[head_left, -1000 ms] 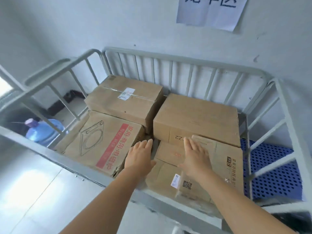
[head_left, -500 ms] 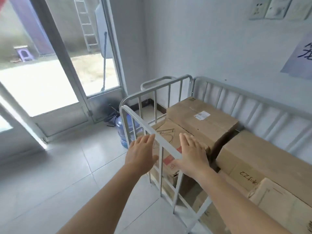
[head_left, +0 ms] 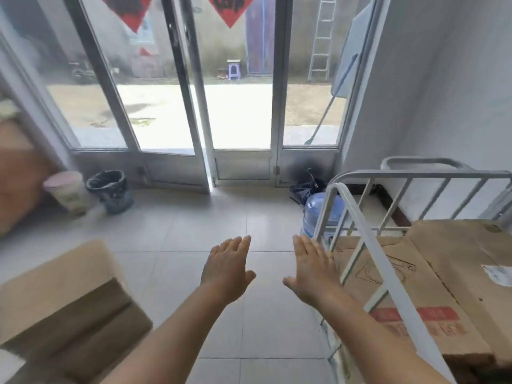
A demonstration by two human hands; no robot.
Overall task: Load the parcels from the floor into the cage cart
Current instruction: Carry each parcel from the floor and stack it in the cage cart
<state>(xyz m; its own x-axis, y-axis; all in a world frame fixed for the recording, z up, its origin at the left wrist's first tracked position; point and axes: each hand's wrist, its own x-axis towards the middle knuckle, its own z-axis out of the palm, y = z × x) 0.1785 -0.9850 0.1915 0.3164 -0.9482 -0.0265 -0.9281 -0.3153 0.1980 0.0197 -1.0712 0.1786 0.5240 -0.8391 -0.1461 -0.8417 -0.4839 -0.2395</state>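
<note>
The tiled floor fills the middle of the room, and at the far side stand big glass doors with bright sun outside. On the right is the cage cart, made of pale metal bars, and inside it lie flat brown boxes: one with a red strip near the bars and one with a white label just beside it. At the bottom left, on the floor, sits a parcel, a brown box that looks blurry. Next to the cart's far corner stands a blue water bottle. By the doors on the left are a dark bin and a pale bucket side by side. Both arms reach out over the floor. The left hand is spread flat, fingers straight, holding nothing. The right hand is flat too, holding nothing, just beside the cart's bars
</note>
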